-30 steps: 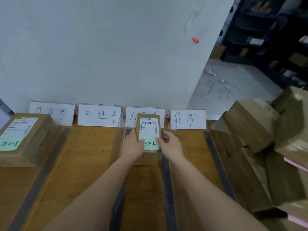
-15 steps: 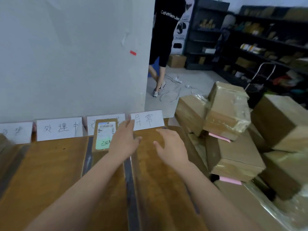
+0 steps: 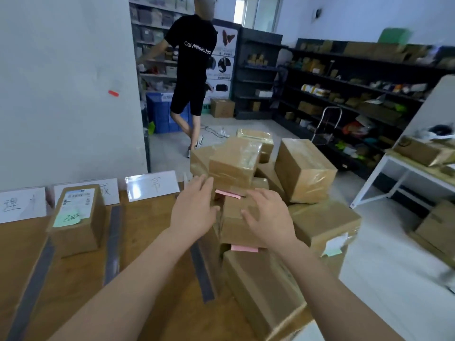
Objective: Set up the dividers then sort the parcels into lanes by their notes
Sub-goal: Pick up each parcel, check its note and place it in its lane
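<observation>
Centrally, both hands reach over the right edge of the table (image 3: 152, 242) toward the parcel pile (image 3: 305, 168). Left hand (image 3: 194, 207): fingers spread, palm down, empty, its fingertips at the left side of a parcel in the pile. Right hand (image 3: 268, 215): fingers spread and slightly curled, hovering over or resting on the middle parcel (image 3: 234, 222); contact cannot be told. A pink note (image 3: 227, 194) sticks out at that parcel's top, just beyond the fingertips; a second pink note (image 3: 244, 248) shows below it, on top of the lower parcel (image 3: 261, 291). A green note (image 3: 332, 252) hangs on a parcel at the pile's right side.

On the table, left of the hands, one sorted parcel (image 3: 76, 220) stands in a lane between two grey dividers (image 3: 113, 244), bearing a white label and a green note of its own (image 3: 66, 219). A further divider (image 3: 202, 271) runs near the table's right edge. White lane signs (image 3: 151, 185) stand along the table's far edge, against the wall.

Beyond the pile, a person in a black shirt (image 3: 192, 70) stands near the shelves (image 3: 344, 89). A white-framed side table (image 3: 403, 178) stands right of the pile.
</observation>
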